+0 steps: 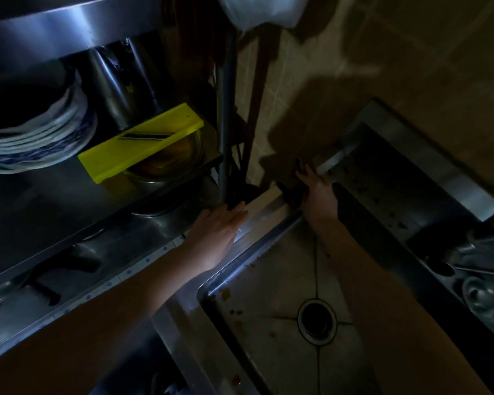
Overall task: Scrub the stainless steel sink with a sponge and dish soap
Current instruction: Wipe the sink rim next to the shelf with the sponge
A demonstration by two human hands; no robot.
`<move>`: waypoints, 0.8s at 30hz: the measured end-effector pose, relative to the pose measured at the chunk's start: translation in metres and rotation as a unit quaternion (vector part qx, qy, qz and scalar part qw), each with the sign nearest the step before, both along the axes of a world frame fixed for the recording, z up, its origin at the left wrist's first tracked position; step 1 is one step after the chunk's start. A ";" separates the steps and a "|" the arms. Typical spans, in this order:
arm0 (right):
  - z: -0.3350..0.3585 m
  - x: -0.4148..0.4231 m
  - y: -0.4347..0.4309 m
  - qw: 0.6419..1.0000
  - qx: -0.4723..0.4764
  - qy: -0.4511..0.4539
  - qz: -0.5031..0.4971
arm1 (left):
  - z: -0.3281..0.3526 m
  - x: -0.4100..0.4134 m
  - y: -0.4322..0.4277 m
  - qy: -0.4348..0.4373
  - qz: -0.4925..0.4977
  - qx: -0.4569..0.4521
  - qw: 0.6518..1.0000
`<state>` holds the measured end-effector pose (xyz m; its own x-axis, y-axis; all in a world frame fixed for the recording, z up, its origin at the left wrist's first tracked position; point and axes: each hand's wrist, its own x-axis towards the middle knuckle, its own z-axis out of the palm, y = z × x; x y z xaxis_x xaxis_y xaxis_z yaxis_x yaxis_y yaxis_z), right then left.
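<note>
The stainless steel sink (257, 317) fills the lower middle, dimly lit, with brown food specks along its walls and a round drain (317, 320) in the floor. My left hand (220, 232) lies flat on the sink's left rim, fingers straight, holding nothing. My right hand (315, 186) reaches across the basin to the far corner, its fingers up against the back rim. A small dark thing (290, 192) sits just left of that hand; in the shadow I cannot tell what it is or whether the hand grips it. No sponge or soap bottle is clearly visible.
A shelf on the left holds a yellow slicer (143, 143) resting on a glass bowl (166, 163), stacked plates (40, 132) and a steel pot (111, 86). A second basin (411, 181) lies to the right, with metal utensils (474, 272) beside it. The tiled wall (382, 52) stands behind.
</note>
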<state>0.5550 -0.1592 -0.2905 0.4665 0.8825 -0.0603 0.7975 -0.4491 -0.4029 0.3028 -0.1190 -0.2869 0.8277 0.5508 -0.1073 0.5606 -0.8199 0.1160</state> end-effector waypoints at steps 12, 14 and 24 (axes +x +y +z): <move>-0.015 -0.010 -0.013 0.998 0.022 0.015 0.054 | -0.002 0.044 0.015 0.035 -0.014 -0.012 0.999; -0.015 0.002 -0.006 0.999 0.017 0.020 0.043 | -0.003 0.050 0.018 0.034 -0.019 -0.004 0.999; 0.000 0.059 0.023 0.999 -0.038 0.010 -0.031 | 0.008 0.089 0.027 0.032 -0.043 -0.007 0.999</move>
